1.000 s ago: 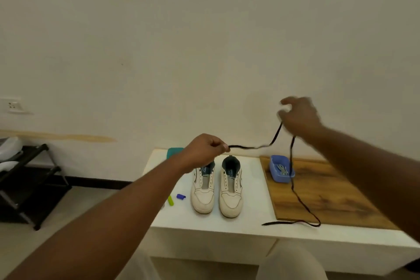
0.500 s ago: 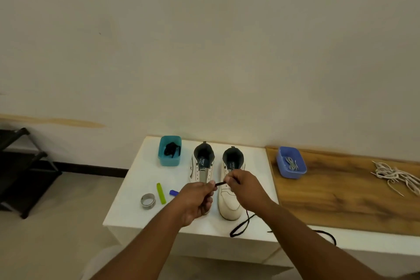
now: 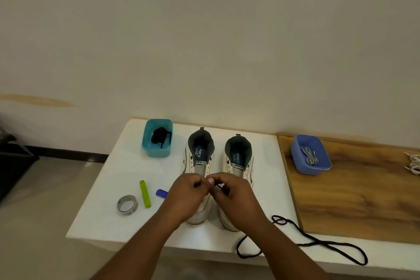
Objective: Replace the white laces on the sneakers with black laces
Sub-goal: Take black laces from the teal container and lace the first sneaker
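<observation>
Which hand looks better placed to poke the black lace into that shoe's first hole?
Probably the left hand. It pinches what looks like the black lace tip right over the left sneaker. The right hand also grips the lace, whose slack trails behind it.

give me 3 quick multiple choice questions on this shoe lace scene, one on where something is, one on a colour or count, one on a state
1. Where is the teal tub?
A. left of the sneakers
B. on the wooden board
C. on the floor

2. What colour is the lace trailing over the table edge?
A. white
B. black
C. green

3. The sneakers' eyelets are:
A. laced white
B. laced black
C. unlaced

Answers:
1 A, it sits on the white table beside the left shoe.
2 B, it shows dark against the table.
3 C, no lace crosses the visible eyelets.
</observation>
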Motion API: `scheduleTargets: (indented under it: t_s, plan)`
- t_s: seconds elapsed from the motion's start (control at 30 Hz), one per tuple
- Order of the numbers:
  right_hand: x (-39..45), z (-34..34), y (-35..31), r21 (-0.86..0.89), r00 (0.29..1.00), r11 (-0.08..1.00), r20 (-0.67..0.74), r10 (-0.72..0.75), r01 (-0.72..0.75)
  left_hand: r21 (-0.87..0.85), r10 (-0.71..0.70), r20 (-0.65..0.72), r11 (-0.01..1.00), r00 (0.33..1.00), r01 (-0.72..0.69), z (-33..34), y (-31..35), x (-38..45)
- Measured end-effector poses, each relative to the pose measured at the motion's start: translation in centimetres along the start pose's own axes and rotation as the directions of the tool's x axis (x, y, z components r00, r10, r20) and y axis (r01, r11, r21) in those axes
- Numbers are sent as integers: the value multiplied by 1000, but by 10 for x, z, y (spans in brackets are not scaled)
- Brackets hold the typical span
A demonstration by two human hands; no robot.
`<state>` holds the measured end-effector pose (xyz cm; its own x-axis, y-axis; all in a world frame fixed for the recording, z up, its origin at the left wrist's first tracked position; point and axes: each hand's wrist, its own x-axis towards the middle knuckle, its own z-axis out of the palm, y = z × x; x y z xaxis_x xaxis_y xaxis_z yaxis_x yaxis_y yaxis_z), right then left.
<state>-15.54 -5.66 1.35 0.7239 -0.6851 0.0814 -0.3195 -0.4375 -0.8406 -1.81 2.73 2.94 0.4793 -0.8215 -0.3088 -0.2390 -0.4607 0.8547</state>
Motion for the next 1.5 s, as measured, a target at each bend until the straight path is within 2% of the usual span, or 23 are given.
scheduleTargets:
  t_s: [0.23,0.37,0.47,0.57,0.73,0.87,1.03,1.2,1.5]
  plan:
    - [16,-2,6,-42,998,997,-23,-67,66,-79,5,42,997,999,-1,-22,0,12]
    - [20,1,15,-73,996,997,-93,-16,9,-113,-27,5,993,1000,27,-22,-7,19]
    - [24,8,21,-135,989,989,-138,48,-66,49,49,-99,998,994,-44,-22,-23,28]
    - [27,12,22,-221,989,971,-137,62,-91,261,134,-157,961,978,-90,-21,-31,31]
    - [27,20,21,-453,991,887,-133,34,-91,508,228,-197,855,953,-100,-4,-37,35]
    - [24,24,29,-599,991,795,-132,19,-95,709,256,-205,704,945,-37,7,-35,34]
    - [21,27,36,-645,988,758,-157,-1,-102,728,185,-197,685,963,17,13,-35,36]
    - [23,26,36,-582,990,808,-138,17,-95,691,122,-234,719,965,77,12,-32,38]
    - [20,31,36,-583,994,810,-114,-3,-64,654,87,-199,754,976,66,13,-30,37]
